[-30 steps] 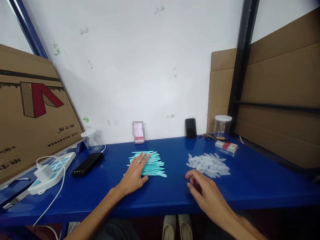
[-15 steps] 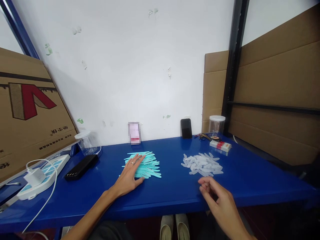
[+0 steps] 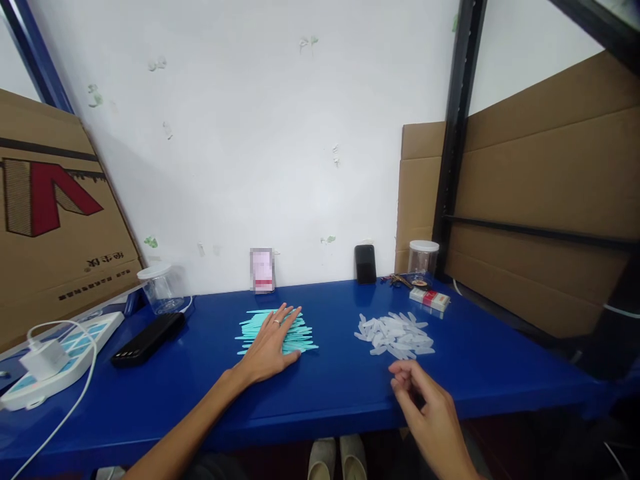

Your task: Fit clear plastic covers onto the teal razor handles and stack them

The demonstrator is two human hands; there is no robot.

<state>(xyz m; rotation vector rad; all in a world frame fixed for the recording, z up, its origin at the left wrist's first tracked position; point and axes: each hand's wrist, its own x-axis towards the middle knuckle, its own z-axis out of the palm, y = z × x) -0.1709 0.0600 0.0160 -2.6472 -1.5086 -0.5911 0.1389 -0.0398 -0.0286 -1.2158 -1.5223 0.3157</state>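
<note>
My left hand [image 3: 273,343], with a ring on one finger, lies flat and spread on a heap of turquoise sticks [image 3: 300,337] and hides part of it. To the right is a pile of translucent whitish strips [image 3: 395,333]. Just in front of that pile, at the table's front part, my right hand [image 3: 420,393] hovers with its fingers curled and the thumb near the index fingertip. Nothing shows between those fingertips, though the inside of the hand is partly hidden.
On the blue table [image 3: 330,387] stand a lidded jar [image 3: 163,290], a black power bank [image 3: 149,339] and a power strip [image 3: 83,350] at left. A phone [image 3: 365,264], another jar [image 3: 423,263], keys and a small box [image 3: 430,299] are behind.
The view has shifted slightly. My left hand has slid a little to the right over the turquoise sticks, which lie more evenly. My right hand has hardly moved.
</note>
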